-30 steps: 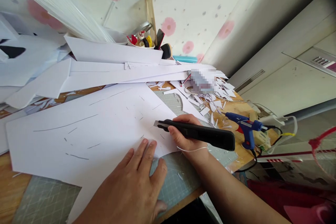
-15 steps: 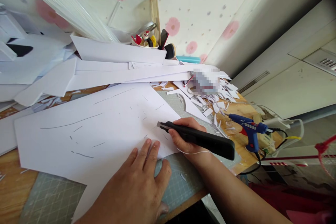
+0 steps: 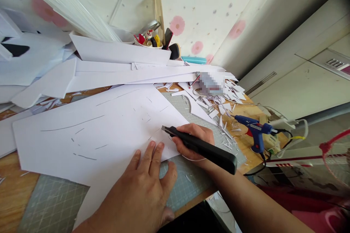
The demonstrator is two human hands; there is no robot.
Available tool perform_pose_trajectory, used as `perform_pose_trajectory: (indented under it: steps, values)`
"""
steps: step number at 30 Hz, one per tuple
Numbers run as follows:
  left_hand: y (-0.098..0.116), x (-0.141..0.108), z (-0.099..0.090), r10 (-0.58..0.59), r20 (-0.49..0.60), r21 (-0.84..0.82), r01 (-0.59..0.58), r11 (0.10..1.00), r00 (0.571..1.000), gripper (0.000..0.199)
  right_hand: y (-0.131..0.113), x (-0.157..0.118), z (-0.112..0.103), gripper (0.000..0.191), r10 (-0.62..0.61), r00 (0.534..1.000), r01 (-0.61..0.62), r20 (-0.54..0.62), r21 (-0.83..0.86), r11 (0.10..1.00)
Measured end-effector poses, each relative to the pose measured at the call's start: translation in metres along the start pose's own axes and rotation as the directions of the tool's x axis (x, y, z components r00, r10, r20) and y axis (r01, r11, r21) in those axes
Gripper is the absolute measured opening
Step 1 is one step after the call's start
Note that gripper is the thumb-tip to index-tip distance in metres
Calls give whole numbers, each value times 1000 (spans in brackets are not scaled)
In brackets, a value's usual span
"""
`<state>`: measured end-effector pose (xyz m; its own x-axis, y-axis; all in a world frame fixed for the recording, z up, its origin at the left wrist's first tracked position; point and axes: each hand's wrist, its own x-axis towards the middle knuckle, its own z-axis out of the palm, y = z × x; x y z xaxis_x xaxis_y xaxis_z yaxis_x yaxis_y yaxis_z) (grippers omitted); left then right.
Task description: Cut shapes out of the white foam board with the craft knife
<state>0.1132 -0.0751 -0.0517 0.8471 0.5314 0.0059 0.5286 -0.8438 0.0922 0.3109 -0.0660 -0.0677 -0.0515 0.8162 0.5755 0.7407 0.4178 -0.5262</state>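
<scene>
A large white foam board (image 3: 62, 149) lies on a grey-green cutting mat (image 3: 51, 200), with several dark lines and short slits across its face. My left hand (image 3: 147, 182) rests flat on the board's near part, fingers spread. In my right hand (image 3: 191, 142) is a black utility knife (image 3: 207, 151), fingers wrapped round its handle. The knife slants down to the left, and its short blade is at the board's surface just beyond my left fingertips. Whether the tip has gone into the board I cannot tell.
White offcuts (image 3: 218, 109) litter the bench's right side, near a blue glue gun (image 3: 254, 127) with its cord. Long white strips (image 3: 117, 74) lie along the back, before a tub of tools (image 3: 149, 42). Clear rods (image 3: 71, 11) lean on the wall.
The view has shifted slightly, so everything sits a little further left. The back end of the knife has swung lower, and its blade stays near the same spot. My left hand keeps its place.
</scene>
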Motion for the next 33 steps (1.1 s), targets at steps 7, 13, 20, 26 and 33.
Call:
perform_pose_trajectory:
  steps: [7,13,20,26,33]
  values:
    - [-1,1,0,-21,23,-22,21,1000,1000,80,2,-5,-5,14,-20,1000,21,19,-14,1000]
    - [1,2,0,-17,34,-36,18,999,999,81,0,-7,-11,14,-37,999,37,14,-24,999]
    - [2,-2,1,-16,-2,5,16,1000,1000,79,-2,-13,-17,15,-45,999,45,14,-16,999]
    - [0,0,3,-17,-2,-3,17,1000,1000,80,-4,-18,-24,13,-58,998,59,20,-54,997]
    - [2,1,2,-34,-13,-10,33,999,999,83,-5,-23,-31,14,-71,996,73,49,-35,997]
